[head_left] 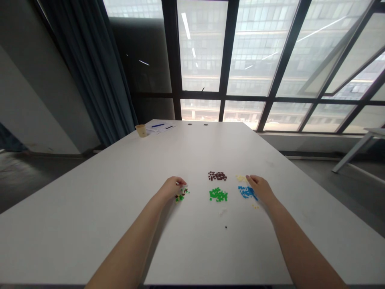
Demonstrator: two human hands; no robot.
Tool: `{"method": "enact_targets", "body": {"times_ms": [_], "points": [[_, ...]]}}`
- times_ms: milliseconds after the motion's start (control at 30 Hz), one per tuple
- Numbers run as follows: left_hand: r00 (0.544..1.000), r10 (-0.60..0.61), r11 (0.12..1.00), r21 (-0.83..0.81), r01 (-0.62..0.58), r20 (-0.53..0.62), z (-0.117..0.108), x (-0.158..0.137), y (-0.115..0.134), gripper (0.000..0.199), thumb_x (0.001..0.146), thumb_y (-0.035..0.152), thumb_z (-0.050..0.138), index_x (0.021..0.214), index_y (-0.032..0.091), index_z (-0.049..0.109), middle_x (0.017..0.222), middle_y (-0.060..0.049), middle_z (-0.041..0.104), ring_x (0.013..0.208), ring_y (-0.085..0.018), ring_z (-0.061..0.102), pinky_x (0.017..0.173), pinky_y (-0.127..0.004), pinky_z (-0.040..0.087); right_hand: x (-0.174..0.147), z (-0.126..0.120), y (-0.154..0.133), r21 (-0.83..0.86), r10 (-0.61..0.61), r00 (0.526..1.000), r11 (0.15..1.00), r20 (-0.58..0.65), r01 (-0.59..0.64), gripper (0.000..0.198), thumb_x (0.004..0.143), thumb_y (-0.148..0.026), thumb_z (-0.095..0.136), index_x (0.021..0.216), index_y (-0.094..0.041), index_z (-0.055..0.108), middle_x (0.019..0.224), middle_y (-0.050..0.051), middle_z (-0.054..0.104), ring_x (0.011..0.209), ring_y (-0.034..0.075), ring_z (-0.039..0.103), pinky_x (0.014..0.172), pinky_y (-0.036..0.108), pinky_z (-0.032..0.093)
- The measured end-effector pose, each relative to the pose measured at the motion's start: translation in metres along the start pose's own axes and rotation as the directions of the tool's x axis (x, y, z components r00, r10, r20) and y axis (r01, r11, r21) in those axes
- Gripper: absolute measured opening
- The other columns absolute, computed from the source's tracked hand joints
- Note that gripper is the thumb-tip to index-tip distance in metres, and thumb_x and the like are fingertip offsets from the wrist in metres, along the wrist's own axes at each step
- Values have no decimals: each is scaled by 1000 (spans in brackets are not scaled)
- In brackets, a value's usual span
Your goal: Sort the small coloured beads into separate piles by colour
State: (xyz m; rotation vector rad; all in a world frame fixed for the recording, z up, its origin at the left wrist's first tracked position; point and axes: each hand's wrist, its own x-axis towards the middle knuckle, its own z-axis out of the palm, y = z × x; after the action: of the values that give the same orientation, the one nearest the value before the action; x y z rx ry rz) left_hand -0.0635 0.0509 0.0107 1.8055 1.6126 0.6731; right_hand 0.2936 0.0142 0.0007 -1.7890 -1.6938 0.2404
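Note:
At the mixed pile (181,196) of small green, brown and yellow pieces, my left hand (172,187) is closed with its fingertips together over the pile's far side. Whatever those fingers pinch is too small to make out. My right hand (261,188) is also closed, its fingertips down at the edge of the pale yellow pieces (241,178). Anything between them is hidden. Blue pieces (246,192) lie just beneath and left of that hand. Between the hands are a dark brown pile (217,176) and, nearer me, a green pile (218,194).
A few yellow pieces (255,206), some whitish bits (223,212) and one black piece (226,227) lie on the white table (192,253). At its far left stand a paper cup (140,131) and papers with pens (158,125). Windows rise beyond the far edge.

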Motion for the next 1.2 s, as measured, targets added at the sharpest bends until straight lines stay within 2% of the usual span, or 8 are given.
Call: {"method": "enact_targets", "body": {"times_ms": [100, 200, 433, 700, 867, 967, 1067, 1200], "points": [[998, -11, 1000, -5, 12, 65, 11, 0, -5, 28, 58, 4, 46, 75, 11, 67, 65, -8, 65, 58, -15, 57, 56, -25, 42, -1, 0, -3, -14, -25, 1000, 1000, 5, 25, 40, 78, -46, 33, 49, -18, 35, 45, -4, 32, 46, 10, 34, 47, 22, 24], [997, -3, 1000, -16, 5, 83, 15, 3, -11, 28, 57, 4, 44, 73, 10, 66, 60, -7, 64, 53, -13, 56, 53, -23, 41, -1, -1, -4, -21, -36, 999, 999, 11, 36, 40, 77, -46, 33, 49, -19, 31, 45, -4, 30, 46, 9, 33, 46, 22, 23], [997, 55, 998, -43, -53, 59, 15, 3, -12, 13, 58, 12, 50, 61, 13, 63, 55, -4, 61, 50, -13, 54, 50, -23, 38, -3, -1, -6, -2, -63, 997, 998, 34, 63, 41, 77, -48, 32, 49, -19, 28, 44, -5, 28, 45, 9, 30, 46, 22, 23], [987, 162, 982, 99, -160, -10, 18, -4, -3, 14, 59, 11, 48, 57, 17, 61, 56, -2, 58, 53, -14, 50, 57, -24, 35, -2, -1, -4, 6, -74, 996, 997, 41, 74, 42, 77, -51, 32, 49, -19, 29, 44, -4, 29, 44, 9, 31, 44, 21, 23], [983, 160, 987, 6, -160, -86, 17, -3, 6, 12, 63, 15, 51, 57, 16, 61, 61, -5, 59, 60, -16, 52, 61, -26, 36, -3, -2, -6, 14, -82, 996, 997, 27, 81, 42, 78, -49, 34, 49, -19, 29, 45, -4, 29, 44, 9, 31, 45, 21, 23], [996, 90, 979, -184, -91, -11, 18, -4, 11, 9, 64, 19, 53, 63, 15, 61, 59, -3, 56, 54, -13, 48, 53, -23, 35, -3, -1, -5, 19, -92, 995, 996, 22, 92, 44, 78, -52, 33, 49, -19, 30, 45, -4, 29, 44, 9, 32, 44, 22, 23], [989, 19, 890, -453, 50, 148, 21, -9, 20, 13, 66, 25, 58, 72, 14, 61, 58, 0, 55, 48, -9, 44, 47, -20, 32, -3, 0, -3, 17, -104, 994, 994, 30, 104, 46, 78, -55, 31, 49, -19, 31, 45, -4, 30, 43, 9, 33, 44, 22, 24], [948, 16, 590, -769, 248, 318, 28, -22, 38, 21, 60, 26, 69, 75, 14, 61, 74, -3, 58, 61, -7, 51, 57, -19, 39, -2, 3, -2, 15, -123, 991, 992, 45, 123, 47, 78, -56, 30, 49, -19, 31, 46, -3, 31, 43, 10, 33, 44, 23, 24]]}}
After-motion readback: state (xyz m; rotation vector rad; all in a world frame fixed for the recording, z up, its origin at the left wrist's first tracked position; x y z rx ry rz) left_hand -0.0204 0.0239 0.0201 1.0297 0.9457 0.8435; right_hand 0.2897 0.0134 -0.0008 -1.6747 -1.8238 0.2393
